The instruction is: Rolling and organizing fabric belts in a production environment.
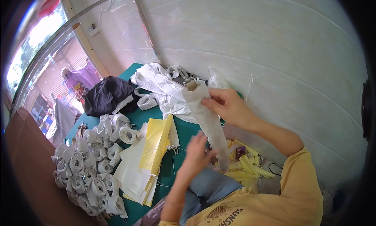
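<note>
My right hand (228,104) pinches the upper part of a white fabric strap (205,110) between thumb and fingers. A metal buckle (190,83) sits at the strap's top end, and the rest hangs down and narrows over my lap. My left hand (197,155), slightly blurred, is beside the lower part of the strap with its fingers apart. Its thumb tip reaches the strap's edge; whether it touches is unclear. Left of that hand, yellow and white paper sheets (153,143) lie stacked on a green table (182,132).
Many rolled white straps (98,163) are heaped on the table's left side. Behind them lie a black cloth bundle (107,94) and a crumpled white bag (164,91). Yellow scraps (250,165) lie below on the right. A pale wall (274,49) rises behind the table.
</note>
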{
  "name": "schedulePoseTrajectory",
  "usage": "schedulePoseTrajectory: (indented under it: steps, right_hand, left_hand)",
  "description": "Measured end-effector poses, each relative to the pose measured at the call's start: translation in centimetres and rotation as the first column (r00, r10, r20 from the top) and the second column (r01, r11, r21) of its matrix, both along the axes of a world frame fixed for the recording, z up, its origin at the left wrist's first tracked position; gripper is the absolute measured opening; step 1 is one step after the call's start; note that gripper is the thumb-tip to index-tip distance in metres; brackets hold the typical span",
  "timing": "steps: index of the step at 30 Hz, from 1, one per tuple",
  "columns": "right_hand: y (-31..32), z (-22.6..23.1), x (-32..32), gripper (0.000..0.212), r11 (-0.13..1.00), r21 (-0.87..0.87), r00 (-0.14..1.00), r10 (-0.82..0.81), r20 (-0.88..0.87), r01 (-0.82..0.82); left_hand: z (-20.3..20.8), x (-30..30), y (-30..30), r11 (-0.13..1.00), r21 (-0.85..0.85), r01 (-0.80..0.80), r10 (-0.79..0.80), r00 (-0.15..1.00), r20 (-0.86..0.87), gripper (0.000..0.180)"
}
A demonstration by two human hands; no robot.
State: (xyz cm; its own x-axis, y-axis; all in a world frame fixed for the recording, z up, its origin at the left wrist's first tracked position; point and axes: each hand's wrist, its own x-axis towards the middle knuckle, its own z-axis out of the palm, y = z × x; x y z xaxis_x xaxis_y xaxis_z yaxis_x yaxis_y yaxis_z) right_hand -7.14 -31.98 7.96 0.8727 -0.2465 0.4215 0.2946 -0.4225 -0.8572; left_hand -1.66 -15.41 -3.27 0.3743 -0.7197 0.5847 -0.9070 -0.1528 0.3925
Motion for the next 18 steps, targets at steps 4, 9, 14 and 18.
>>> schedulePoseTrajectory:
  steps: [4,9,14,18]
  right_hand:
    - [1.7,-0.7,-1.9,0.01,0.944,-0.243,0.94,-0.143,0.309,0.223]
    - [2.4,-1.6,-2.0,0.023,0.782,-0.513,0.68,0.162,0.715,0.353]
    - [2.3,-2.6,-2.1,0.023,0.603,-0.667,0.643,0.309,0.701,0.438]
    - [3.3,-4.3,-2.2,0.027,0.845,-0.497,0.693,0.236,0.681,0.2]
  left_hand:
    - [9.2,2.9,6.6,0.839,-0.518,0.167,-0.511,-0.087,-0.855,0.079]
    - [16.6,1.0,5.1,0.92,-0.082,0.384,0.042,-0.303,-0.952,0.117]
    - [17.1,-1.2,4.7,0.919,0.101,0.38,0.151,-0.102,-0.983,0.046]
    - [16.1,-2.0,4.7,0.913,0.007,0.409,0.073,-0.146,-0.987,0.04]
